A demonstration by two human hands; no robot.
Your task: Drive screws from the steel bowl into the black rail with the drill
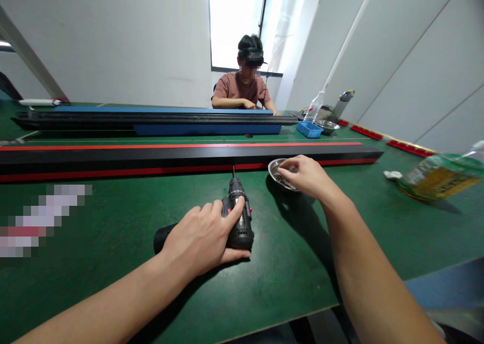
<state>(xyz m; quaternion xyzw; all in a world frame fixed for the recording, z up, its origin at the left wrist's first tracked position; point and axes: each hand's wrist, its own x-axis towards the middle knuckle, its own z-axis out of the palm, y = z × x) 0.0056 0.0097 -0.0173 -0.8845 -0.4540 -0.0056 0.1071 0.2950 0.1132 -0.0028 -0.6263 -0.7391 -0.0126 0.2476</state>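
Note:
A black cordless drill [241,228] lies on its side on the green table, its bit pointing away from me at the long bar. My left hand [200,233] is wrapped around its grip, with the thumb near the table and a finger along the body. To the right, my right hand [302,175] reaches into a round metal bowl [273,175] with small dark pieces in it, too small to name. Its fingertips are bent together over the bowl; whether they pinch a piece is hidden. Just beyond the drill bit runs a long black bar [189,157] with red strips.
Behind the bar, more long black profiles [170,118] lie on blue supports. A blue basket [309,129], a second metal bowl [327,126] and a clear bottle [314,106] stand farther back. A large labelled plastic jug [442,177] lies right. A person [242,88] sits opposite.

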